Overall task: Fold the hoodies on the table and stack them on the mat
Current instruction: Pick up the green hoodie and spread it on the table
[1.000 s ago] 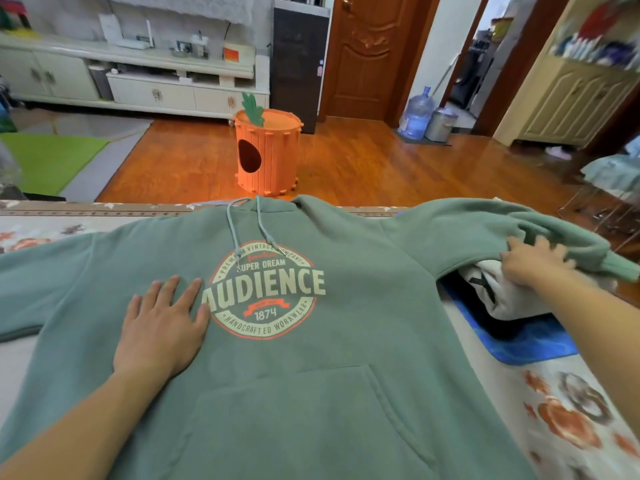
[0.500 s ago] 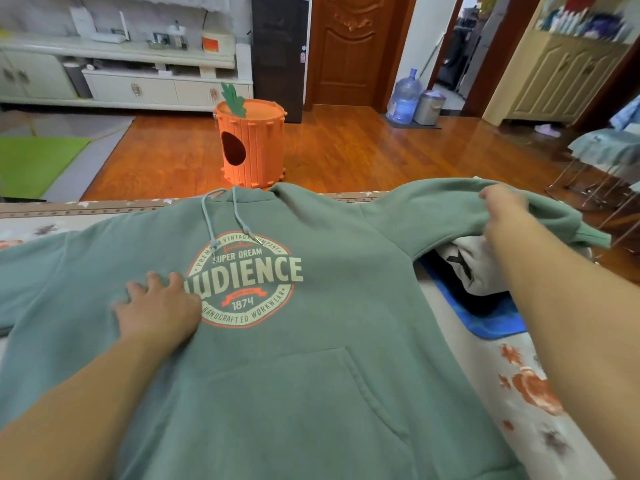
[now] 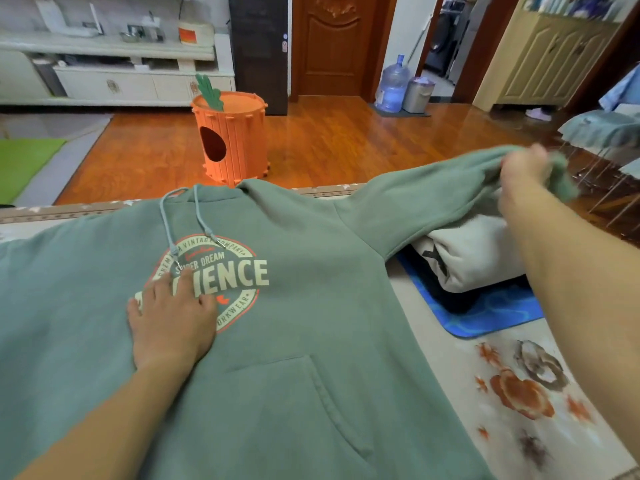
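The left hand [image 3: 171, 320] is pressing flat, fingers straight, on the green hoodie [image 3: 311, 341] lying across the flowery table [image 3: 502, 393]. The right hand [image 3: 523, 174] is gripping its sleeve above folded clothes [image 3: 474, 251] sitting on the blue mat [image 3: 485, 317]. An orange bin [image 3: 235, 133] is standing on the wood floor [image 3: 346, 140].

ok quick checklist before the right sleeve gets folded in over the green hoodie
1. Body pinned: left hand rests flat on the green hoodie over the chest print: ok.
2. Sleeve held: right hand grips the right sleeve near its cuff, lifted: ok.
3. Body lying flat, front up: ok.
4. Sleeve clear of the folded white hoodie on the blue mat: not ok, it hangs right above it.
5. Left sleeve laid out: cannot tell, runs out of view.
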Motion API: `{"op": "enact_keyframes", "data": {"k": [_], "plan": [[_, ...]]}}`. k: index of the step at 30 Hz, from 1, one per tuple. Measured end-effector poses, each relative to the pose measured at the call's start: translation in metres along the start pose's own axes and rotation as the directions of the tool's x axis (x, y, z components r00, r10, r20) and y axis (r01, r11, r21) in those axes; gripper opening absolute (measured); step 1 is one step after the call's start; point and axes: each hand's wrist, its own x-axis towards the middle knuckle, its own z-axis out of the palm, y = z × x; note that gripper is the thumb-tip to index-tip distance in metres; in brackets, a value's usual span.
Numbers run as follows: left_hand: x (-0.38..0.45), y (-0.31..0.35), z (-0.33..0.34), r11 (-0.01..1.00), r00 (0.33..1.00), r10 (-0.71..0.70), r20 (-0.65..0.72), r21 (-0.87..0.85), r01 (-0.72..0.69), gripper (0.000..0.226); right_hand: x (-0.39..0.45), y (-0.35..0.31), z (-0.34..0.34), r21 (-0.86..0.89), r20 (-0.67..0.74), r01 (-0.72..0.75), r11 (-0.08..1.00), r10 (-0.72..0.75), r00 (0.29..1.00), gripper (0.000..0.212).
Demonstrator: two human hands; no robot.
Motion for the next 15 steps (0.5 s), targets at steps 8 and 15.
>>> {"op": "enact_keyframes", "data": {"k": [8,15], "plan": [[-0.001,0.002,-0.001,1.0,1.0,-0.012,-0.002,0.005,0.012,0.054,0.059,-0.026,-0.02,-0.47,0.15,-0.071,0.88,0.159,0.976,0.065],[0.001,0.001,0.001,1.0,1.0,-0.01,-0.009,0.009,0.01,0.055,0.011,0.057,0.001,-0.774,0.501,0.589,0.232,-0.345,0.794,0.059]]}}
